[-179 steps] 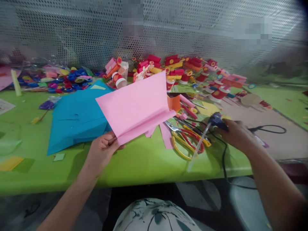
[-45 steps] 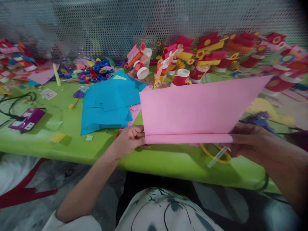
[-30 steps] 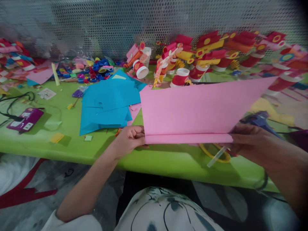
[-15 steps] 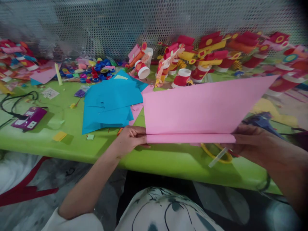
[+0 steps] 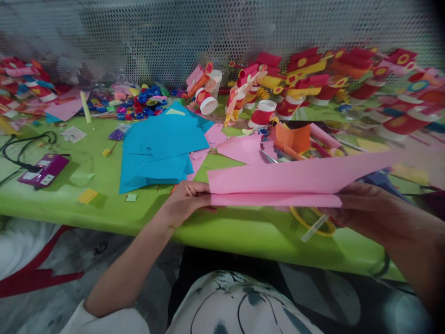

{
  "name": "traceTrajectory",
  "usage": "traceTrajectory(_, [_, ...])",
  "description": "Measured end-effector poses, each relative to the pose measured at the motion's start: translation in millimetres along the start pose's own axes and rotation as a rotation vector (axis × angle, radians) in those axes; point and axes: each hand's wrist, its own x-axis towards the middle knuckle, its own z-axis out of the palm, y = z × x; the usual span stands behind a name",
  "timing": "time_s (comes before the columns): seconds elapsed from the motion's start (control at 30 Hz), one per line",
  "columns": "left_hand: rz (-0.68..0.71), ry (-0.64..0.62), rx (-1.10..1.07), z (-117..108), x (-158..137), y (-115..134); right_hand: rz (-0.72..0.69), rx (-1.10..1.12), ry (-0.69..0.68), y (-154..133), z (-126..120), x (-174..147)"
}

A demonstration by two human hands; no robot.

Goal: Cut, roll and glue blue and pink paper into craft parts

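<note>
A sheet of pink paper (image 5: 271, 180) is stretched between my two hands above the table's front edge, its near edge rolled into a narrow tube. My left hand (image 5: 189, 198) pinches the left end of the roll between thumb and fingers. At the opposite end, my right hand (image 5: 361, 204) is closed on the roll, its fingertips partly hidden behind the paper. The sheet's far part slopes away low over the table. Below the right hand lie a yellow ring (image 5: 313, 221) of tape and a clear stick (image 5: 314, 228).
Blue paper sheets (image 5: 163, 144) lie left of centre on the green table (image 5: 104, 204). An orange piece (image 5: 292, 137) and pink scraps sit behind the held sheet. Red paper-cup models (image 5: 262, 113) line the back. A purple power strip (image 5: 43, 170) with cables is at left.
The far part of the pink sheet has dropped from raised to nearly flat, uncovering the orange piece and scraps behind it. Both hands keep their places on the roll.
</note>
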Motion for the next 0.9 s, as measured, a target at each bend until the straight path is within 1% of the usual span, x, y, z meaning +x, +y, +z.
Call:
traceTrajectory(0.2, [0.019, 0.033, 0.008, 3, 0, 3, -0.003, 0.042, 0.035, -6, 1, -3])
traceTrajectory(0.3, [0.052, 0.017, 0.051, 3, 1, 1, 0.012, 0.062, 0.04, -7, 1, -5])
traceTrajectory(0.4, [0.079, -0.021, 0.042, 4, 1, -2, 0.028, 0.09, 0.038, -6, -1, -5])
traceTrajectory(0.47, [0.08, -0.054, 0.008, 5, 1, -4, 0.032, 0.115, 0.038, -3, -3, -5])
traceTrajectory(0.6, [0.096, -0.063, -0.091, 8, -6, -5, 0.027, 0.16, 0.051, 2, -3, -8])
traceTrajectory(0.73, [0.123, -0.112, -0.16, 14, -13, -7, 0.024, 0.186, 0.062, 2, 3, -12])
traceTrajectory(0.9, [0.108, -0.115, -0.249, 26, -16, -11, 0.052, 0.205, 0.05, -3, 11, -17])
